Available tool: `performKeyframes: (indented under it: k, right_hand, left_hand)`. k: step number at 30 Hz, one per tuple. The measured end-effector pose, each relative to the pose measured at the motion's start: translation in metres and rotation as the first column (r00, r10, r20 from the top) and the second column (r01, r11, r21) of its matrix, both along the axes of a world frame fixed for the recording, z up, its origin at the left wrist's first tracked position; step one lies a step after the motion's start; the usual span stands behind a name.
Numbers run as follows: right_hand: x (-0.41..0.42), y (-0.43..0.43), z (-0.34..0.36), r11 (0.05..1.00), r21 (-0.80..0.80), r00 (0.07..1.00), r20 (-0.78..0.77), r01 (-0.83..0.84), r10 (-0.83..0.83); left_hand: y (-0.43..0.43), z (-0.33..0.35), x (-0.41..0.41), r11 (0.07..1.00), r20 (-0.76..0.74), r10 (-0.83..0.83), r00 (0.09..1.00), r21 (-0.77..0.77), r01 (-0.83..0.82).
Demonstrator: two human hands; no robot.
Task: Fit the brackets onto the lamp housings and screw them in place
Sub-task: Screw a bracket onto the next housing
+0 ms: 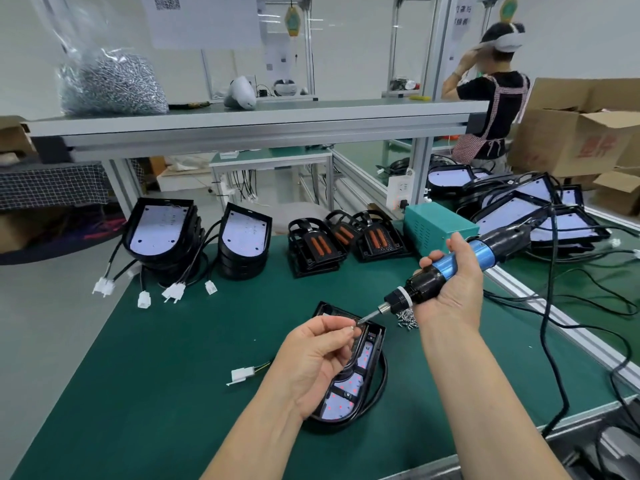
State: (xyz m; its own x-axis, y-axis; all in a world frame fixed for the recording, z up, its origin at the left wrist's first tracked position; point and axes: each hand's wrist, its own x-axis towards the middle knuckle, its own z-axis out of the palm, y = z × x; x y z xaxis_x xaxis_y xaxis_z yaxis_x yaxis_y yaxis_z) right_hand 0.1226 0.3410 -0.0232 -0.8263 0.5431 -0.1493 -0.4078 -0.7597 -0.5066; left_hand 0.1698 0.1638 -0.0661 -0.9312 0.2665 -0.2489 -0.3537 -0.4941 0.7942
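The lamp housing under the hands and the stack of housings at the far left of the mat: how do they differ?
The near housing lies flat and alone on the mat; the left stack is several high and tilted. The near housing carries a black bracket over its white board; the left stack's top board is bare. Both have black shells and white boards.

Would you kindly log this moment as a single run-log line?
left hand: pinches screw | right hand: grips screwdriver, bit beside screw | lamp housing: on green mat
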Motion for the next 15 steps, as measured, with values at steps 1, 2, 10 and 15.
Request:
performKeyframes:
  k: [1, 2, 10, 15]
  right_hand:
    - [0.0005, -0.0009, 0.0003, 1.0, 0.009, 1.0, -0.002, 0.0, 0.0]
    - [0.0006, -0.0017, 0.0002, 1.0, 0.019, 1.0, -0.002, 0.0, 0.0]
    - [0.0033, -0.0073, -0.0035, 0.999, 0.053, 1.0, 0.009, -0.009, 0.008]
    - [0.0038, -0.0095, -0.0023, 0.999, 0.051, 1.0, 0.008, -0.011, 0.01]
  left_hand:
    - [-0.0006, 0.0006, 0.0007, 1.0, 0.002, 0.002, 1.0, 0.011, -0.002]
    - [-0.001, 0.001, 0.0012, 1.0, 0.004, 0.003, 1.0, 0.021, -0.003]
    - [-0.0039, 0.0023, 0.0067, 0.999, 0.009, 0.012, 1.0, 0.031, -0.013]
    - [-0.006, 0.0036, 0.0097, 1.0, 0.009, 0.022, 1.0, 0.007, -0.022]
